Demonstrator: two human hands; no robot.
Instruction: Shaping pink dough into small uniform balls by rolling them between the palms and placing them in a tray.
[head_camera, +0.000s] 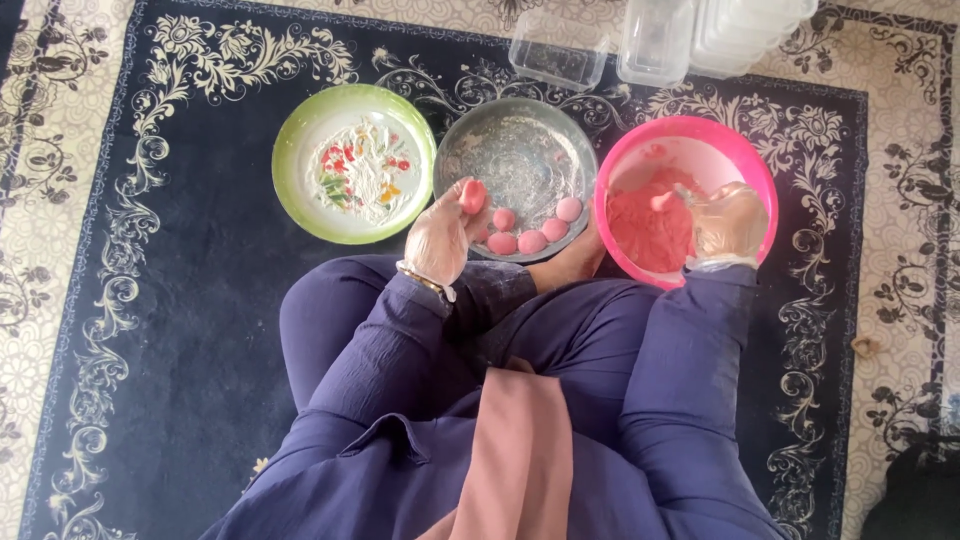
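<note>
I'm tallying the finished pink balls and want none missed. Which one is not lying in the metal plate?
The pink ball held in the left hand, above the metal plate. The other balls lie in a curved row along the plate's near edge.

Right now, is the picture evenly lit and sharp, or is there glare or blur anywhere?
Head view: soft, even daylight with no hard shadows; dull glare on the metal plate and the clear containers; the right hand in the pink bowl looks slightly smeared; the carpet edges bow a little.
</note>
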